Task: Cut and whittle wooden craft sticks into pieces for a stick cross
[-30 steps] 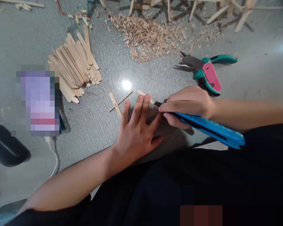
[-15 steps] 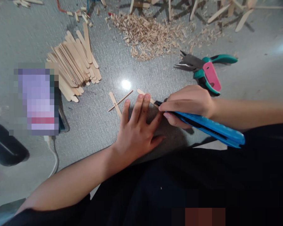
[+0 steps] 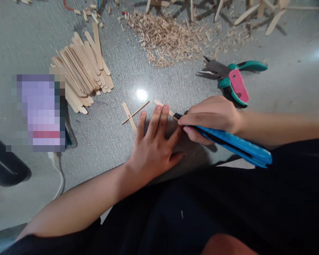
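Note:
My left hand (image 3: 155, 143) lies flat on the table with its fingers spread, its fingertips pressing on a wooden craft stick (image 3: 158, 103). Part of that stick is hidden under the fingers. In my right hand (image 3: 211, 118) is a blue utility knife (image 3: 236, 143), gripped like a pen, its black tip touching the craft stick just right of my left fingers. Left of my left hand, a thin wooden strip (image 3: 140, 108) crosses another craft stick (image 3: 126, 109), whose lower end goes under my little finger.
A pile of craft sticks (image 3: 81, 71) lies at the upper left, beside a blurred-out phone-like object (image 3: 71, 136) with a white cable (image 3: 59, 173). Wood shavings (image 3: 166, 39) are heaped at the back. Green-handled pliers (image 3: 218, 69) rest at the right, above my right hand.
The knife's rear end has shifted slightly left, while its tip stays on the craft stick. My left hand keeps its place. A rounded reddish shape now shows at the bottom edge.

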`<state>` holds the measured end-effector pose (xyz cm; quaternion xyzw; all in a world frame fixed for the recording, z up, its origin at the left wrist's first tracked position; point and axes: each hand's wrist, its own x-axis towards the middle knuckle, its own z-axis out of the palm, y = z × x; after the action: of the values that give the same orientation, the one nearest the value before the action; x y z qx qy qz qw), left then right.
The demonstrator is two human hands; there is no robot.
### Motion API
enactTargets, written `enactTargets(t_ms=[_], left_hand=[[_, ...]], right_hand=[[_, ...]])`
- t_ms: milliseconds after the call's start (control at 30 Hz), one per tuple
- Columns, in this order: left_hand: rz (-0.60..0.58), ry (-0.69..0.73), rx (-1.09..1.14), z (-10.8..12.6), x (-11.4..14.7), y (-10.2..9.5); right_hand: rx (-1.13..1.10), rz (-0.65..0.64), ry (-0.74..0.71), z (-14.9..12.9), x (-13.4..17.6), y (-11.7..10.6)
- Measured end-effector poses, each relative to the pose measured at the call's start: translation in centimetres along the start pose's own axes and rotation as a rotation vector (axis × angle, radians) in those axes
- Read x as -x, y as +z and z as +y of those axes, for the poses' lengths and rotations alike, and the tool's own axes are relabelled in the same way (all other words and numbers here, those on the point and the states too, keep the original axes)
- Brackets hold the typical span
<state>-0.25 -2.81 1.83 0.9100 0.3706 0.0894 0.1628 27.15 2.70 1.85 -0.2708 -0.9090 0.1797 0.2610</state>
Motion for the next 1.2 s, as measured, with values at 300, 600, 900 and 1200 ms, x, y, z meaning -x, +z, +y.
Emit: enactTargets(t_ms=[300, 600, 900, 1200], left_hand=[[-0.002, 0.011, 0.012, 0.0, -0.1, 0.2], [0.086, 0.039, -0.011, 0.1, -0.2, 0.4], [0.059, 0.028, -0.011, 0.1, -0.3, 0.0], [0.053, 0.013, 0.011, 0.1, -0.2, 0.5]], right_hand=[[0.046, -0.010, 0.039, -1.2, -0.6, -0.2], [0.128, -0.017, -0.050, -0.9, -0.8, 0.3], [0.049, 0.091, -0.003, -1.0, -0.4, -0.3], [-0.050, 0.024, 0.045, -0.2, -0.4, 0.1]])
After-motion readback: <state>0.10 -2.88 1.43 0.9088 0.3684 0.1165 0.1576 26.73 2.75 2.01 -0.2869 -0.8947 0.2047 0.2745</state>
